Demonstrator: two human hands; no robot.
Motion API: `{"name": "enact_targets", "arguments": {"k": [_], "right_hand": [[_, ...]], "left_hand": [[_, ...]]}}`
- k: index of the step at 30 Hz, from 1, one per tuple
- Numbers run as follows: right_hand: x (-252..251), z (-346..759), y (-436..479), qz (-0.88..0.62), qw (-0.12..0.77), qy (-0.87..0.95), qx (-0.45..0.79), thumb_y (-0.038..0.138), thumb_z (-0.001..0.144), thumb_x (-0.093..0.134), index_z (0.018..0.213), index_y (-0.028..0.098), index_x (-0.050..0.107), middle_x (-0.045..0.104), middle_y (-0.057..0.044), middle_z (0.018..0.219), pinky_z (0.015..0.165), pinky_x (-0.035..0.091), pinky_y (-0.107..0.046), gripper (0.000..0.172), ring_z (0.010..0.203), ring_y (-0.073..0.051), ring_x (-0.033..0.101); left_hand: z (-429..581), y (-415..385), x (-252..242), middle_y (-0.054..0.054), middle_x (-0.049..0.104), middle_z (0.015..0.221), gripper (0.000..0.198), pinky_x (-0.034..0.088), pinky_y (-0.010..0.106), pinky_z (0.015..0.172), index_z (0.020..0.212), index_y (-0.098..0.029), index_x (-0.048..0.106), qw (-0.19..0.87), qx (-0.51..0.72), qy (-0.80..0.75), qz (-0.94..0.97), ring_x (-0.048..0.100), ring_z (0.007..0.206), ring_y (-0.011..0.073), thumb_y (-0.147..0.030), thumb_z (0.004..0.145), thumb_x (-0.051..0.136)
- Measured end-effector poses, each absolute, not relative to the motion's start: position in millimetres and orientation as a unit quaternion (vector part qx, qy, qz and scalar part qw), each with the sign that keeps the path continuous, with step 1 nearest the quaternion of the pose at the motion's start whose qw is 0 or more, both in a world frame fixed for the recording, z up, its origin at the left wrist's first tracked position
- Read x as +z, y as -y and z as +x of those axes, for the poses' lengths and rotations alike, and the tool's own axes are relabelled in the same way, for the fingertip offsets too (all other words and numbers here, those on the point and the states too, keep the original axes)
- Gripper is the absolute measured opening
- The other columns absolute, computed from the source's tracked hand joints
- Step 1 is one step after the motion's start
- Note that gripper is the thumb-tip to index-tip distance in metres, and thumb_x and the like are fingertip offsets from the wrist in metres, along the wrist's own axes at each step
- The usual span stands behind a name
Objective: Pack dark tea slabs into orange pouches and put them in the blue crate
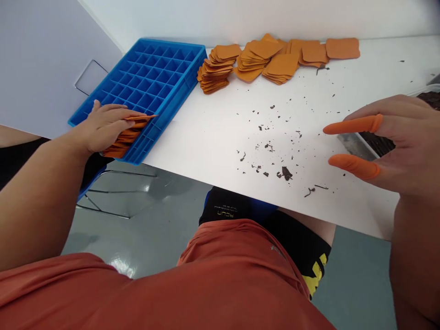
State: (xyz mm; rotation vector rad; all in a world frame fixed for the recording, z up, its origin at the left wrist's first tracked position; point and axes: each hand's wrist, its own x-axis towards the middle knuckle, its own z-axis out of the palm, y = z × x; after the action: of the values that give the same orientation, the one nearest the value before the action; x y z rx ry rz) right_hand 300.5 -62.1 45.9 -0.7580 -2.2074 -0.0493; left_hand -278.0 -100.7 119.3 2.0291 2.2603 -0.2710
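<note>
My left hand (pixel 108 121) is over the near-left end of a blue divided tray (pixel 197 68). Between its thumb and fingers it pinches a thin, flat orange pouch (pixel 147 117). Below and beside that hand, more orange pouches (pixel 125 141) stand packed in the tray's near compartments, partly hidden by the fingers. My right hand (pixel 388 142) hovers above the right side of the white table, thumb and forefinger spread with nothing between them. Orange finger cots (pixel 354 124) cover those two digits. Behind this hand is a clear container (pixel 359 149) of dark brown, leafy-looking material, partly hidden.
Several overlapping stacks of flat orange pouches (pixel 280 66) lie along the wall at the back of the white table (pixel 202 142). Dark flakes (pixel 286 173) are scattered mid-table. At left are a pale panel (pixel 44 55) and a metal-legged stool (pixel 103 190).
</note>
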Motion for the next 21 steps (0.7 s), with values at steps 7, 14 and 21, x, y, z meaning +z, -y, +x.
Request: {"name": "enact_targets", "arguments": {"k": [7, 14, 21], "right_hand": [[48, 300, 61, -0.289, 0.381, 0.878, -0.020, 0.072, 0.093, 0.071, 0.098, 0.025, 0.079, 0.076, -0.006, 0.087, 0.074, 0.047, -0.040, 0.048, 0.082, -0.023, 0.067], [54, 301, 61, -0.250, 0.388, 0.884, 0.074, 0.074, 0.109, 0.023, 0.097, 0.026, 0.079, 0.067, -0.005, 0.074, 0.062, 0.041, -0.038, 0.075, 0.069, -0.017, 0.064], [44, 307, 60, -0.254, 0.373, 0.887, 0.099, 0.059, 0.113, 0.025, 0.085, 0.024, 0.076, 0.076, -0.008, 0.090, 0.064, 0.048, -0.040, 0.068, 0.076, -0.020, 0.067]], "left_hand": [[-255, 108, 117, 0.007, 0.071, 0.121, 0.068, 0.028, 0.055, 0.134, 0.128, -0.016, 0.074, -0.010, -0.061, -0.728, 0.683, 0.059, 0.115, 0.0263, -0.065, 0.094, 0.041], [-251, 113, 123, 0.001, 0.072, 0.126, 0.061, 0.053, 0.037, 0.113, 0.151, -0.024, 0.060, -0.103, -0.026, -0.827, 0.552, 0.064, 0.112, 0.0219, -0.053, 0.099, 0.043], [-264, 89, 133, 0.006, 0.067, 0.130, 0.073, 0.048, 0.051, 0.118, 0.136, -0.025, 0.074, 0.023, -0.069, -0.732, 0.678, 0.060, 0.117, 0.0302, -0.073, 0.093, 0.039]]}}
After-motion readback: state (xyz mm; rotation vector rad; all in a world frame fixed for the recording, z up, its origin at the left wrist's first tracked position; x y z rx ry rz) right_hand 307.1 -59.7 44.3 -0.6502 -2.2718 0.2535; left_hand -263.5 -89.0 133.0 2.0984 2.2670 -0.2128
